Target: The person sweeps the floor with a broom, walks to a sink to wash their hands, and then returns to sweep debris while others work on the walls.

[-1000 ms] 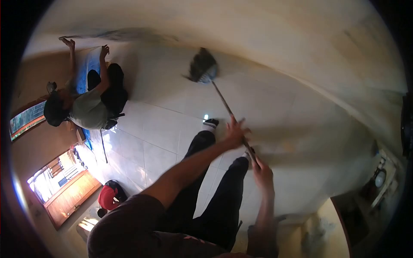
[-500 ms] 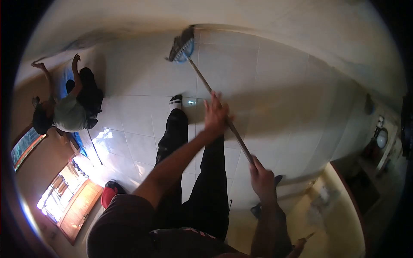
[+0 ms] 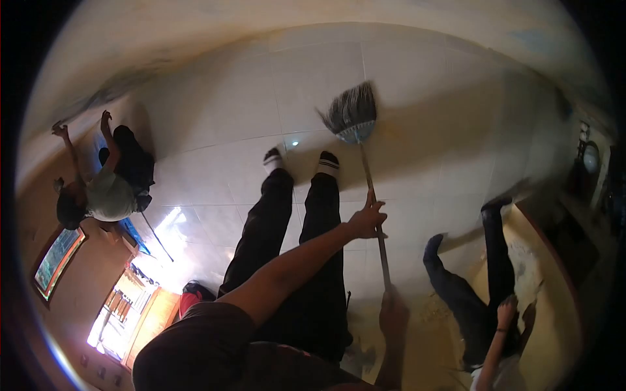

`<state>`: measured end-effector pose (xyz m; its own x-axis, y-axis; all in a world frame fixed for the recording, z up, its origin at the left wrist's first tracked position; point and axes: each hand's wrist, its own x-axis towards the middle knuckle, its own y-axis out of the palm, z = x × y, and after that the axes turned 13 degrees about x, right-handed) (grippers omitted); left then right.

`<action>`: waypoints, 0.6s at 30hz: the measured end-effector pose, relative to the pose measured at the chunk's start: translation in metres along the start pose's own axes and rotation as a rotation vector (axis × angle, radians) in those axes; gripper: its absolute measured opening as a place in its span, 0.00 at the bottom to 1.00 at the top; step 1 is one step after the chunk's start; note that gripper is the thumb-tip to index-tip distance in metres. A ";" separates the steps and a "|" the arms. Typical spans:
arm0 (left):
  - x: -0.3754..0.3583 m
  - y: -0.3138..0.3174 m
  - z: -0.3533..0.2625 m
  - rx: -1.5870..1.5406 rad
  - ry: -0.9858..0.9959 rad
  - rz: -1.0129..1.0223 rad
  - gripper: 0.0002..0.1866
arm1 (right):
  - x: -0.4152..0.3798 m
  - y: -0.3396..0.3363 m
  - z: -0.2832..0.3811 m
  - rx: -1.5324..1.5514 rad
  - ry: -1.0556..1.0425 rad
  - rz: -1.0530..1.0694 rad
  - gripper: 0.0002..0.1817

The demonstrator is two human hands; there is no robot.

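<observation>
A broom (image 3: 355,112) with dark bristles and a blue base lies over the tiled floor (image 3: 313,72), bristles pointing away from me. My left hand (image 3: 367,220) is wrapped round the middle of its long handle (image 3: 370,177). Lower on the same handle, near its end, my right hand (image 3: 394,315) grips it, slightly blurred. Both of my feet, in dark and white socks, stand on the tiles left of the broom.
At the left, a person (image 3: 109,195) in a grey shirt reaches toward the wall. Another person (image 3: 479,293) in dark trousers is at the lower right, beside a yellowish low wall (image 3: 554,287). A red and black object (image 3: 190,300) lies near the bright doorway.
The broom head has moved from beside the far wall toward me and to the right. Both hands have shifted lower with the handle. More of the person at the right now shows.
</observation>
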<state>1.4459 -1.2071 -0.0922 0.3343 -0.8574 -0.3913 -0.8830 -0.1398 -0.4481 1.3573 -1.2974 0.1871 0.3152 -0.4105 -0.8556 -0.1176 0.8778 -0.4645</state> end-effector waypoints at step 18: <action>-0.052 -0.123 0.103 0.442 -0.215 -0.226 0.19 | 0.077 0.112 0.053 0.620 -0.301 0.389 0.30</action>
<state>1.5709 -1.0939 -0.0996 0.6009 -0.7030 -0.3804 -0.5735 -0.0476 -0.8178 1.4178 -1.2178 0.0816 0.6105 -0.0391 -0.7910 0.2465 0.9586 0.1428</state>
